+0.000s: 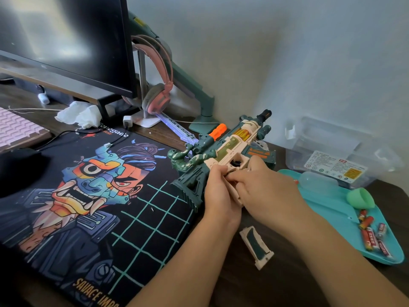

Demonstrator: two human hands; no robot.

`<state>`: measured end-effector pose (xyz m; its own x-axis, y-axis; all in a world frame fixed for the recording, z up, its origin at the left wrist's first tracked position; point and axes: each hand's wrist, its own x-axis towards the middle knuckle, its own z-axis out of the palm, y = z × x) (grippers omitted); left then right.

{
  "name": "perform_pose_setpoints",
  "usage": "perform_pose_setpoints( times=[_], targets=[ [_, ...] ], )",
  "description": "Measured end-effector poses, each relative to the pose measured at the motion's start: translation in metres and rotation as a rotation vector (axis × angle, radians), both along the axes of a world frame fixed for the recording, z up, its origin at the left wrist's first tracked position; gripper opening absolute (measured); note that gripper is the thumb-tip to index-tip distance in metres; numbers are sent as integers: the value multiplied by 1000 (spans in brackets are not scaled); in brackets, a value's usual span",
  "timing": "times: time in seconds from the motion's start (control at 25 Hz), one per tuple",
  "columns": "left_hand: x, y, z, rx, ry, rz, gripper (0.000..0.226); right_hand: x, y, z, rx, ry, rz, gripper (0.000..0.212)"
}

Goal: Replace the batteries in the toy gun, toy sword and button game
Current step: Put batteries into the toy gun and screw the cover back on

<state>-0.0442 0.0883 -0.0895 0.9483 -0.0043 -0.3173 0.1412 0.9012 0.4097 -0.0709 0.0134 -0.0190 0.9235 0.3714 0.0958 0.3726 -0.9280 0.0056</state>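
You're only on toy one, I'd say: left hand (218,191) and right hand (263,187) both curled on the grip of the toy gun (223,151) on the worktop (287,273), battery cover (257,247) off just in front of it, loose batteries (374,233) to its right, toy sword (177,129) behind it seemingly untouched.

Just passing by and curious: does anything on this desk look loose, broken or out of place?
A beige-and-green cover panel lies loose on the desk, apparently removed from the toy gun. A crumpled tissue sits by the monitor. Nothing looks broken.
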Motion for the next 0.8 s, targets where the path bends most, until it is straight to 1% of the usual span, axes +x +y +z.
perform_pose_setpoints(
  times=[0.08, 0.12, 0.16, 0.2, 0.28, 0.32, 0.36, 0.44, 0.52, 0.56, 0.68, 0.8],
  targets=[
    [1, 2, -1, -19, -8, 2, 21, 4, 1, -7, -9, -1, 2, 36],
    [1, 3, -1, -25, -8, 1, 23, 7, 2, -11, 19, 22, 9, 36],
    [1, 3, -1, -27, -7, 6, 23, 8, 1, -12, 115, 76, 12, 35],
    [0, 4, 0, -31, -5, 21, 25, 9, -2, -9, 288, 158, -6, 35],
    [2, 5, 2, -70, -7, 53, 27, 11, -10, 5, 718, 291, -45, 37],
    [2, 5, 2, -82, -5, 63, 28, 11, -15, 12, 841, 323, -43, 38],
    [1, 6, 2, -84, 0, 71, 28, 12, -19, 16, 889, 330, -27, 36],
    [0, 6, 2, -84, 6, 79, 28, 13, -21, 18, 891, 298, 7, 27],
    [-1, 5, 2, -84, -1, 84, 28, 16, -17, 11, 874, 253, -2, 17],
    [-1, 5, 3, -77, -11, 86, 29, 17, -15, 7, 870, 232, -17, 15],
    [-3, 5, 3, -28, -34, 75, 32, 23, -7, -5, 832, 125, -21, 19],
    [-5, 5, 4, 9, -42, 60, 30, 25, 2, -11, 730, -13, 6, 20]
  ],
)
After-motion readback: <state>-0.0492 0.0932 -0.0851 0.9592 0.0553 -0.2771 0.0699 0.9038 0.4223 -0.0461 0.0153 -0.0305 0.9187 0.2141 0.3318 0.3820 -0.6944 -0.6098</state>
